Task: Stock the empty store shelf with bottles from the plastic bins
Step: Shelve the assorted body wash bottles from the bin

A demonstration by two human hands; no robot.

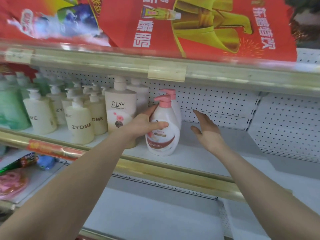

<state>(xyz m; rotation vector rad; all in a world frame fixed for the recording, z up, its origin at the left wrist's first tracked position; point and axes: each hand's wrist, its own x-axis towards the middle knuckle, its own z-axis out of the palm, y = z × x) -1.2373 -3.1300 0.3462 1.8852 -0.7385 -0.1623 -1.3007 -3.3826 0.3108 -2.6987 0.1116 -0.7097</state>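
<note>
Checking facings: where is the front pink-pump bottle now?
Head view, centre: the front pink-pump bottle stands on the shelf, just right of the Olay bottle, held by the left hand, its twin behind.

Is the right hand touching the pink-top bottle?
Apart. The head view shows bare shelf between the open right hand and the bottle.

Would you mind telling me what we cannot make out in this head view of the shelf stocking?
Head view only:
1. Plastic bins: outside the frame, so remaining stock is unknown.
2. Rear pink-pump bottle: label hidden by the front pink-pump bottle.
3. Front bottle's label: partly covered by the left hand, print too small.
4. Price tag on the upper rail: blurred, unreadable.
</note>
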